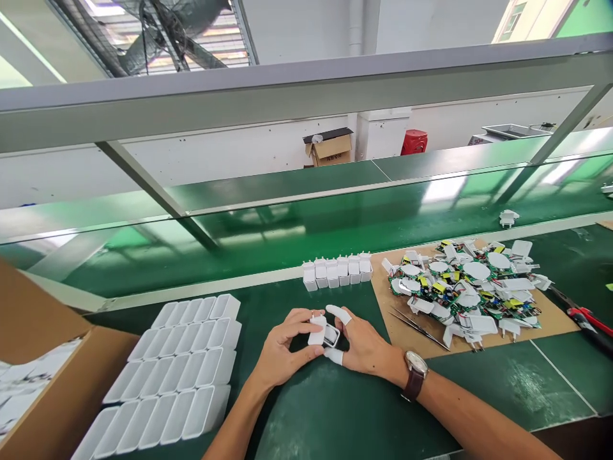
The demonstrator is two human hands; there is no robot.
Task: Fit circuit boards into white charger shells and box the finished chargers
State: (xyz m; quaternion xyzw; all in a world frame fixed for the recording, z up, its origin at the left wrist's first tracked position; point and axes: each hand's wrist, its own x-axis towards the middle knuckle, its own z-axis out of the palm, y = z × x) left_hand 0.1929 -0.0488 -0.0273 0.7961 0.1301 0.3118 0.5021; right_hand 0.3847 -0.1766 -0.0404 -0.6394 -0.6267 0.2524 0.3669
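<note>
My left hand (287, 342) pinches a white plug cover (317, 331) between thumb and fingers. Against it, my right hand (361, 345) grips a white open-ended charger housing (331, 336), its opening turned toward me. White finger cots cover my right thumb and a right finger. The two white parts touch or overlap; whether they are joined I cannot tell. Just beyond my hands stands a row of white plug adapters (332, 273). To the left of my left hand, rows of white open housings (191, 370) lie on the green table.
On the right, a brown cardboard sheet (383, 300) bears a heap of circuit boards with white plug parts (467, 287) and tweezers (419, 327). Red-handled pliers (587, 316) lie beyond it. A cardboard box (71, 377) stands at left. One white plug (508, 218) sits near the back ledge.
</note>
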